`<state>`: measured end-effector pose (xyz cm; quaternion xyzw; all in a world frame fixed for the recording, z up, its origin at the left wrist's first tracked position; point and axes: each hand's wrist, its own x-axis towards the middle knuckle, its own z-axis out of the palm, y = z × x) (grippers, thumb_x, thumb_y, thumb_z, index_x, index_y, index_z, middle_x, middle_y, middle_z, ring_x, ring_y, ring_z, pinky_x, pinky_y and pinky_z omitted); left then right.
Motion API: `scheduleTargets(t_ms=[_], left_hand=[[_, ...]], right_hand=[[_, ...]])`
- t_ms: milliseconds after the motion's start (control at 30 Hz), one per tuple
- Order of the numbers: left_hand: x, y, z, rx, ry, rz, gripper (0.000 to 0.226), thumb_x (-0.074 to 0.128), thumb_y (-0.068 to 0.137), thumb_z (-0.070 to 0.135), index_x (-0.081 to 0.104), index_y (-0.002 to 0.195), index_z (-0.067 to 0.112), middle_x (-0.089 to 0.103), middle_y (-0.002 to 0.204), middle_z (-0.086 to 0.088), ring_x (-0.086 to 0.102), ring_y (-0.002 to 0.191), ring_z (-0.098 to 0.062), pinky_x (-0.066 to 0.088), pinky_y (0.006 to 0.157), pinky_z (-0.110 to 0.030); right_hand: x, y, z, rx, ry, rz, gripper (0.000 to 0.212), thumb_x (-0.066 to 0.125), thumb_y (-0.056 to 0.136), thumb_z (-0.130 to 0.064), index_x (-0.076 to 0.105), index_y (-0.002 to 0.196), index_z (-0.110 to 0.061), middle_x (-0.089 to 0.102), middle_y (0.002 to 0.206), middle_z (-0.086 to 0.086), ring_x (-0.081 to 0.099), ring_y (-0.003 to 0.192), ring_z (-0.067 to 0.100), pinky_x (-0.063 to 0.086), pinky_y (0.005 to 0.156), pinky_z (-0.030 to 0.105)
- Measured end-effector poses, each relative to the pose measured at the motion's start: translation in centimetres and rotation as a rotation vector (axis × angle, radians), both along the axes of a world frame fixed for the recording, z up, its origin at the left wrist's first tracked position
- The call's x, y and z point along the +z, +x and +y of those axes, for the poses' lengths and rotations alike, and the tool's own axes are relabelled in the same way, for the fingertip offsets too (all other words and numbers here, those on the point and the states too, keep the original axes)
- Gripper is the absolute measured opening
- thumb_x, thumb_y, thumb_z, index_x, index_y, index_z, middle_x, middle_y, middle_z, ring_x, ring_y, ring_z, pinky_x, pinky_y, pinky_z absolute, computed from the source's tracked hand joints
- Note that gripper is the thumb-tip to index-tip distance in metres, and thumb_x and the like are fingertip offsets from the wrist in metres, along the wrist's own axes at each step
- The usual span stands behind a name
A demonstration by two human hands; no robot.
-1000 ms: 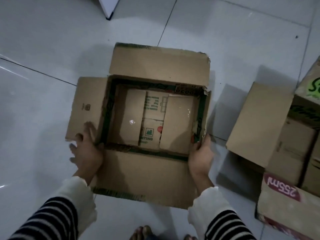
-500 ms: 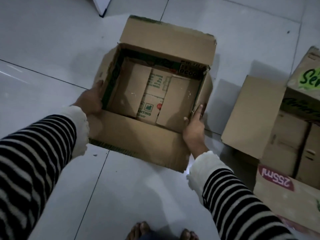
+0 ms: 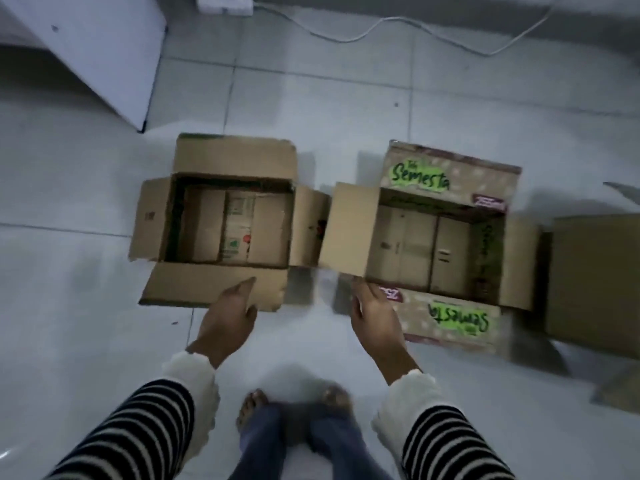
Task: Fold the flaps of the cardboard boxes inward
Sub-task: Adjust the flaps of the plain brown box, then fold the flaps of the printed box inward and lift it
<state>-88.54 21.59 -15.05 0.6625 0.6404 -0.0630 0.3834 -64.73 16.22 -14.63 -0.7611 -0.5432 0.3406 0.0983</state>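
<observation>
pale glossy floor tiles (image 3: pixel 346 98) are under everything, and a white cable (image 3: pixel 398 27) runs along the far wall. two open boxes stand side by side in front of my bare feet.

my left hand (image 3: pixel 227 318) is over the near flap (image 3: pixel 214 284) of the plain cardboard box (image 3: pixel 225 216). its fingers are loosely spread and half open, with the tips on or just above the flap; they hold nothing. my right hand (image 3: pixel 375 315) reaches to the near left corner of the printed "semesta" box (image 3: pixel 446 233). its fingers are a little curled and open, and i cannot tell if they already touch the cardboard. all four flaps of both boxes are splayed outward, so i judge that no fold is done yet.

what can go wrong: the right flap (image 3: pixel 310 230) of the plain box and the left flap (image 3: pixel 351 226) of the printed box overlap where the boxes meet. if i fold one inward, it may catch the other and drag its box. also the boxes look empty and light, and the tiles look smooth, so a push on the near flap could slide the whole box away instead of bending the crease.

the cardboard is brown, matte and corrugated, with worn, ragged edges on the plain box. the printed box has green lettering and a maroon label. both boxes are rectangular.
</observation>
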Motion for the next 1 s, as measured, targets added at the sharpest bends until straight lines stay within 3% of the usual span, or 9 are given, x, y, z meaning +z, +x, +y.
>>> scheduleTargets(t_ms=[167, 233, 333, 500, 700, 867, 1000], left_hand=[[4.4, 10.9, 1.3, -0.131, 0.056, -0.091, 0.042, 0.055, 0.084, 0.006, 0.051, 0.125, 0.008, 0.063, 0.114, -0.024, 0.057, 0.101, -0.039, 0.044, 0.078, -0.035], [4.4, 15.1, 2.0, -0.144, 0.045, -0.103, 0.042, 0.054, 0.084, 0.007, 0.05, 0.126, 0.006, 0.064, 0.111, -0.025, 0.058, 0.098, -0.04, 0.044, 0.076, -0.034], [3.9, 20.5, 2.1, -0.073, 0.003, -0.084, 0.048, 0.052, 0.088, 0.011, 0.041, 0.134, 0.008, 0.06, 0.12, -0.023, 0.057, 0.104, -0.04, 0.048, 0.085, -0.041], [1.1, 27.8, 0.1, -0.055, 0.016, 0.024, 0.053, 0.052, 0.088, 0.02, 0.035, 0.137, 0.014, 0.039, 0.145, -0.014, 0.034, 0.132, -0.033, 0.037, 0.106, -0.047], [-7.0, 31.9, 0.3, -0.043, 0.073, 0.112, 0.065, 0.055, 0.087, 0.023, 0.022, 0.143, 0.021, 0.019, 0.154, -0.015, 0.017, 0.139, -0.036, 0.025, 0.112, -0.049], [-15.0, 32.6, 3.4, -0.025, 0.115, 0.247, 0.082, 0.056, 0.086, 0.028, -0.001, 0.145, 0.031, 0.004, 0.155, -0.022, 0.007, 0.14, -0.044, 0.017, 0.113, -0.054], [-18.5, 32.7, 5.2, -0.029, 0.146, 0.303, 0.085, 0.057, 0.085, 0.024, -0.004, 0.144, 0.034, 0.002, 0.155, -0.021, 0.007, 0.139, -0.047, 0.018, 0.112, -0.056]], right_hand=[[3.5, 9.3, -3.0, -0.107, -0.011, -0.068, 0.029, 0.049, 0.09, -0.01, 0.057, 0.117, -0.007, 0.059, 0.121, 0.015, 0.053, 0.11, 0.031, 0.043, 0.09, 0.035], [3.4, 13.3, -3.7, -0.11, -0.031, -0.09, 0.028, 0.048, 0.091, -0.014, 0.056, 0.118, -0.01, 0.058, 0.123, 0.013, 0.053, 0.11, 0.029, 0.043, 0.089, 0.033], [2.7, 19.0, -4.7, -0.11, -0.066, -0.126, 0.028, 0.05, 0.091, -0.015, 0.055, 0.118, -0.011, 0.058, 0.121, 0.012, 0.055, 0.107, 0.029, 0.045, 0.085, 0.033], [-0.8, 27.7, -5.1, -0.07, -0.128, -0.168, 0.03, 0.049, 0.091, -0.015, 0.052, 0.12, -0.008, 0.056, 0.122, 0.014, 0.053, 0.108, 0.03, 0.046, 0.088, 0.039], [-9.0, 35.1, -3.5, -0.211, -0.2, -0.168, 0.047, 0.047, 0.094, -0.019, 0.034, 0.137, -0.007, 0.029, 0.15, 0.016, 0.033, 0.134, 0.033, 0.036, 0.107, 0.044], [-17.4, 38.7, -1.9, -0.366, -0.214, -0.098, 0.076, 0.06, 0.087, -0.024, 0.013, 0.147, -0.016, 0.012, 0.156, 0.012, 0.027, 0.137, 0.035, 0.036, 0.107, 0.051], [-21.7, 39.9, -2.0, -0.31, -0.245, -0.209, 0.085, 0.062, 0.084, -0.03, 0.006, 0.148, -0.024, 0.003, 0.157, 0.011, 0.004, 0.142, 0.038, 0.015, 0.113, 0.058]])
